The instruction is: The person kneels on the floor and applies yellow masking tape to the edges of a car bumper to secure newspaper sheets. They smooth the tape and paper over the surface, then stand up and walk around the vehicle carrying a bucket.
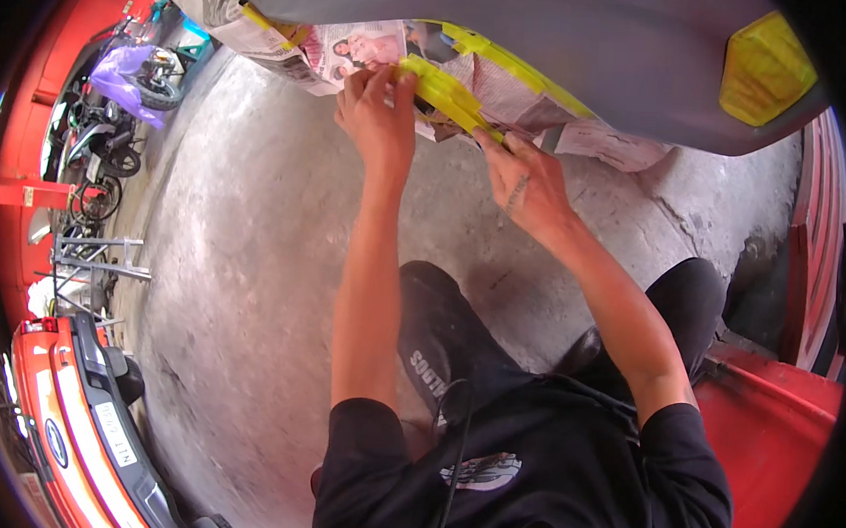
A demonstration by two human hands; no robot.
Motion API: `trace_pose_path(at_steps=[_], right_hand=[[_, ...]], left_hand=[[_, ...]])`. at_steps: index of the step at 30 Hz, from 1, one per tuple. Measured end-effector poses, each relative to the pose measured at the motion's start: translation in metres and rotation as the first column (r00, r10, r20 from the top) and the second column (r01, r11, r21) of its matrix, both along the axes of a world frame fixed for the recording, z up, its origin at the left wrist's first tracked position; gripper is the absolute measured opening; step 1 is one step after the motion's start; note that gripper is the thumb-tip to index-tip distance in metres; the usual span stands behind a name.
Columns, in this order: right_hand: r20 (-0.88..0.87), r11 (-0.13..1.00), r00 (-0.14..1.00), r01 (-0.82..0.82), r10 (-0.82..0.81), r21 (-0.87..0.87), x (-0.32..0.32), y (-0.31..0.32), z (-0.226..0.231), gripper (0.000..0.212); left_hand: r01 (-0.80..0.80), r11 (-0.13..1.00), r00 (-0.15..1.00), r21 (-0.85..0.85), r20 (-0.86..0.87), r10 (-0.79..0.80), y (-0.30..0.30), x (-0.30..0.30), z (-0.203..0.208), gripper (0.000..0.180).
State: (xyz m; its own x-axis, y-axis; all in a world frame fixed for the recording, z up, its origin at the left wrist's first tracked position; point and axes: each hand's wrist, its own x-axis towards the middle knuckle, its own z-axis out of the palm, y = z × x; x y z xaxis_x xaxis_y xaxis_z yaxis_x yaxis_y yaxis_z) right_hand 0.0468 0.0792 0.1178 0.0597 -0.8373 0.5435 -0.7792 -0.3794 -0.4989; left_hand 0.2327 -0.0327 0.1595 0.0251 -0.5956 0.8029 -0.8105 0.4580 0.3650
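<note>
A strip of yellow masking tape [442, 93] runs slanting between my two hands, over the newspaper. My left hand [377, 120] pinches its left end, with the fingers against the newspaper sheet [366, 46]. Lower and to the right, my right hand [532, 179] has its fingers closed on the tape's other end. The newspaper hangs along the lower edge of a grey vehicle body panel [593, 45], where more yellow tape [521, 68] follows the border. At the panel's right, a yellow taped patch [769, 71] covers one spot.
Grey concrete floor [245, 228] lies below. Motorcycles [108, 137], one under a purple cover [124, 79], stand at the far left, near a metal stand [102, 255]. An orange vehicle [81, 419] is at lower left. Red metal [760, 430] rises close on my right.
</note>
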Motion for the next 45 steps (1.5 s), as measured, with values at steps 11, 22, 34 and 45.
trace_pose_path(at_steps=[11,22,34,45], right_hand=[[0.001,1.0,1.0,0.0,0.0,-0.021,0.003,0.005,-0.002,0.044],[0.016,1.0,1.0,-0.023,0.022,0.008,0.005,-0.001,-0.008,0.052],[0.069,0.992,0.997,-0.048,0.04,0.117,0.008,-0.002,-0.017,0.04],[0.538,0.689,0.84,-0.43,0.069,0.583,-0.014,0.086,-0.054,0.035]], left_hand=[[0.051,0.936,0.989,0.349,-0.15,0.002,-0.012,0.009,0.026,0.025],[0.007,1.0,0.979,-0.005,0.202,-0.006,0.035,-0.022,-0.01,0.054],[-0.017,0.998,0.966,-0.057,0.257,0.031,0.037,-0.027,-0.019,0.068],[0.042,0.993,0.994,-0.11,0.105,-0.031,0.039,-0.026,-0.03,0.06]])
